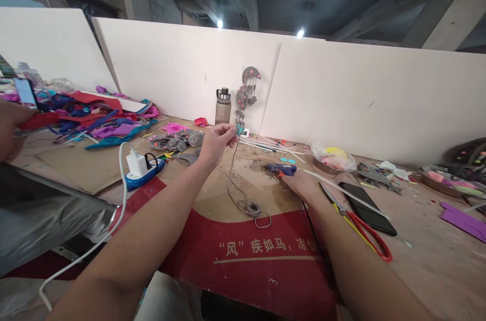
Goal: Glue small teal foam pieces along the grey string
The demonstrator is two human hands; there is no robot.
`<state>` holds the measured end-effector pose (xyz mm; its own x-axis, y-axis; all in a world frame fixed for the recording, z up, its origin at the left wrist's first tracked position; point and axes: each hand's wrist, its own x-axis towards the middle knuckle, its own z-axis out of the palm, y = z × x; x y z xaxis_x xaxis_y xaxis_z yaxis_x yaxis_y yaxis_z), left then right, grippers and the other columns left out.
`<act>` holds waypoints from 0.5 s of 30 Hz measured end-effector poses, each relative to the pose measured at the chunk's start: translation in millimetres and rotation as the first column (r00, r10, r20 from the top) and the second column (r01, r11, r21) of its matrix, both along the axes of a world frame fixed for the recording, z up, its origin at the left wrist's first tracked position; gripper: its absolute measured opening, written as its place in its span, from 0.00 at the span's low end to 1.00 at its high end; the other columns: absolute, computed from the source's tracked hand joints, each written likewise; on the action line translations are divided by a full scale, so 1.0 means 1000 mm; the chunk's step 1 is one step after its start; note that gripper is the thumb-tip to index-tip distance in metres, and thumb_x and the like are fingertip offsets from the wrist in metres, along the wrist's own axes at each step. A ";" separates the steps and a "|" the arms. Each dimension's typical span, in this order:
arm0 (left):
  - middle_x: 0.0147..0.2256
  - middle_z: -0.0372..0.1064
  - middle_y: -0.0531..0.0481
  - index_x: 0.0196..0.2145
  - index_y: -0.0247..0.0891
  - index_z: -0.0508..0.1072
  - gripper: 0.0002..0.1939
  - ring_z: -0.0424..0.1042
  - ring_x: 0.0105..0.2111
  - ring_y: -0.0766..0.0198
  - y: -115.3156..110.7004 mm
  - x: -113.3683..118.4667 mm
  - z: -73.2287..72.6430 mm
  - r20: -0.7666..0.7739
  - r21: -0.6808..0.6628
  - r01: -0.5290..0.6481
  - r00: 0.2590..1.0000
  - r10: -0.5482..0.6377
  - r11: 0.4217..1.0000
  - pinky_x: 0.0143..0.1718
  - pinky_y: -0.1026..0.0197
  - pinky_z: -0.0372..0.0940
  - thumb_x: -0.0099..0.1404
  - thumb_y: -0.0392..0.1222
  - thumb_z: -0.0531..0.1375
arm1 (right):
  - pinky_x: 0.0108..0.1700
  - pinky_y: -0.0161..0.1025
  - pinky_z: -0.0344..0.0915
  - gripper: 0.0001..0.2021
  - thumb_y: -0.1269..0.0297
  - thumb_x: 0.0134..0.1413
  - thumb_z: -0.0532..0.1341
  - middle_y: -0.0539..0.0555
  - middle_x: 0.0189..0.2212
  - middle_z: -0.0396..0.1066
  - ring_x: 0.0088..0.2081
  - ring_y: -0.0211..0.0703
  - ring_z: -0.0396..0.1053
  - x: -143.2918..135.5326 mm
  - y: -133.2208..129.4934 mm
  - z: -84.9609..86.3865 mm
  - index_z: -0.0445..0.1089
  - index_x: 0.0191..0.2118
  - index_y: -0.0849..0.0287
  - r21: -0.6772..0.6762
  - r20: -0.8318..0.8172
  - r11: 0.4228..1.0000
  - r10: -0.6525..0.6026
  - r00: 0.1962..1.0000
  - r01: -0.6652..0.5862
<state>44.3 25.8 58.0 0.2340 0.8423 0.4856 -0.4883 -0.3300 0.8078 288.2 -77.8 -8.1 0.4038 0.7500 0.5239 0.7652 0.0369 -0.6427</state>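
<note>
My left hand (219, 143) pinches a small teal star (240, 130) above the middle of the table. A grey cord (231, 187) hangs down below the star and ends in loose loops on the cardboard. To the right, my right hand (301, 183) is closed around a blue glue gun (281, 169), whose nozzle points left over a patch of pale residue. A white glue stick (341, 189) runs back from the gun across my wrist. Just beyond my left hand, a grey felt hanging ornament (250, 88) with a crescent and pink dots is against the white panel.
Scissors (364, 235) and a black phone (368, 209) lie right of my forearm. A blue power strip (144, 176) with a white charger sits left. Felt scraps (102, 113) pile far left, near another person's hand (13, 121). A bottle (223, 107) stands at the back.
</note>
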 end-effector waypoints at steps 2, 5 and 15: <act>0.21 0.69 0.52 0.28 0.33 0.72 0.15 0.63 0.19 0.73 -0.001 0.001 0.000 0.003 -0.037 0.034 0.999 -0.034 0.999 0.20 0.69 0.57 0.50 0.46 0.70 | 0.23 0.42 0.58 0.11 0.63 0.43 0.63 0.52 0.11 0.59 0.20 0.46 0.63 -0.005 0.000 0.008 0.63 0.17 0.56 -0.088 -0.077 0.996 -0.023 0.997 0.016; 0.23 0.70 0.51 0.28 0.32 0.73 0.16 0.66 0.22 0.72 -0.002 0.001 0.000 0.011 -0.077 0.076 0.997 -0.076 0.994 0.22 0.69 0.59 0.48 0.45 0.71 | 0.26 0.40 0.65 0.06 0.62 0.50 0.57 0.52 0.24 0.69 0.23 0.42 0.68 -0.023 -0.004 0.024 0.67 0.33 0.57 -0.026 -0.250 0.998 0.042 0.967 -0.050; 0.25 0.72 0.50 0.29 0.32 0.73 0.16 0.71 0.25 0.68 0.000 0.005 -0.005 -0.031 -0.102 0.048 0.998 -0.051 0.994 0.24 0.67 0.62 0.47 0.45 0.71 | 0.34 0.41 0.71 0.14 0.61 0.55 0.60 0.50 0.34 0.70 0.27 0.38 0.68 -0.080 -0.035 0.053 0.60 0.47 0.54 0.330 -0.334 0.867 0.476 0.813 -0.372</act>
